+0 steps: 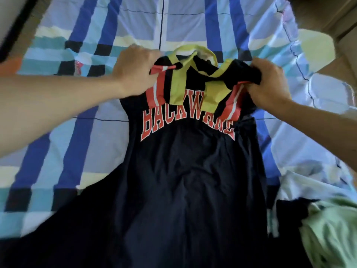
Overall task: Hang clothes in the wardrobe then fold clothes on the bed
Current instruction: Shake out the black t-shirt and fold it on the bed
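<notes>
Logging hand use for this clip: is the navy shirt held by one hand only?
No, the left hand and the right hand each grip a shoulder of the navy shirt.

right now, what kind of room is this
Most likely a bedroom: a blue checked bedsheet spreads underneath, the left hand and right hand grip a dark jersey over it, and a green garment lies crumpled nearby.

Navy jersey with red lettering and yellow-green trim lies lengthwise on the checked bed. Its shoulders are bunched and lifted.
</notes>
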Demonstrator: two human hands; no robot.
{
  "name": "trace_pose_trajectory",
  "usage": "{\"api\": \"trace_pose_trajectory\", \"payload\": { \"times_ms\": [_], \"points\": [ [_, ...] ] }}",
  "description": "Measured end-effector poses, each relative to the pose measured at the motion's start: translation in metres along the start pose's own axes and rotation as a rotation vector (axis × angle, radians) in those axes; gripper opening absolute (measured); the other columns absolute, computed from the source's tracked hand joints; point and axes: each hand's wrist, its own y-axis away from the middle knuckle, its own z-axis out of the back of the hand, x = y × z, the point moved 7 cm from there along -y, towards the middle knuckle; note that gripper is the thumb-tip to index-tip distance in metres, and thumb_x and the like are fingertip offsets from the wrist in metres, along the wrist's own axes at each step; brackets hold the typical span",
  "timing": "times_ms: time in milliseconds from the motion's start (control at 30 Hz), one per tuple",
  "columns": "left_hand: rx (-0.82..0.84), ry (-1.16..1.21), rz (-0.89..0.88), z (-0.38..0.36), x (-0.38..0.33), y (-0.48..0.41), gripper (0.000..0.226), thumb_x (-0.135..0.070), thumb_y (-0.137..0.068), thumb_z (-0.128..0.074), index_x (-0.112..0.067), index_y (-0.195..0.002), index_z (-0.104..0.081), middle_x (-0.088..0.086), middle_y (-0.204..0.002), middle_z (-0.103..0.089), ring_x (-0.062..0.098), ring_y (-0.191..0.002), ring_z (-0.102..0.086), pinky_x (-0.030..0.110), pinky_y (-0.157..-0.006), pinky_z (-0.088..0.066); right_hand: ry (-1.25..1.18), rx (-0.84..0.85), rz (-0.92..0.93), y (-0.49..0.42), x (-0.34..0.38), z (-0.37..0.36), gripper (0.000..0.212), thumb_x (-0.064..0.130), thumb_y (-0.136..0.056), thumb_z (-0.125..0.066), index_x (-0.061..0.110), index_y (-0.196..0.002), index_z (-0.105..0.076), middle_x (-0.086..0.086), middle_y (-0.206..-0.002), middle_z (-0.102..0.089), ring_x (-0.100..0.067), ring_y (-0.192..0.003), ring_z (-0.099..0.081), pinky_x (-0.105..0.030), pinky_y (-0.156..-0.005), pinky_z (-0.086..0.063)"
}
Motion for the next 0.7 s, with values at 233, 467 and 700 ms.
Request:
{"api": "trace_pose_trajectory", "payload": {
  "times_ms": [233,467,700],
  "points": [
    [0.25,0.094,-0.244,0.017,-0.073,0.149,0.02,-0.007,-0.074,-0.076,-0.014,-0.08,-0.058,-0.006,-0.064,-0.048,0.029,-0.053,-0.054,0.027,-0.05,-0.03,-0.178,0.164,0.041,0.171,0.018,0.037,0.028,0.009,-0.07,-0.064,0.026,-0.075,-0.042,0.01,-0.065,-0.041,-0.018,-0.063,-0.041,-0.033,-0.058,-0.023],
    [0.571,0.009,-0.437,-0.033,-0.139,0.319,0.042,-0.011,-0.055,-0.083,-0.022,-0.086,-0.057,-0.007,-0.073,-0.056,0.018,-0.054,-0.058,0.033,-0.048,-0.049,0.045,0.595,0.089,0.354,-0.005,-0.001,0.036,0.016,-0.052,-0.068,0.023,-0.085,-0.056,0.007,-0.084,-0.049,-0.023,-0.078,-0.056,-0.032,-0.068,-0.034],
    [1.418,-0.016,-0.274,-0.087,-0.142,0.411,0.032,-0.052,-0.087,-0.059,-0.026,-0.106,-0.056,-0.006,-0.112,-0.056,0.021,-0.106,-0.057,0.038,-0.084,-0.044,0.399,1.116,0.034,0.422,-0.019,-0.039,0.023,0.05,-0.086,-0.061,0.032,-0.097,-0.053,0.006,-0.111,-0.053,-0.021,-0.115,-0.057,-0.034,-0.088,-0.04]
  ]
}}
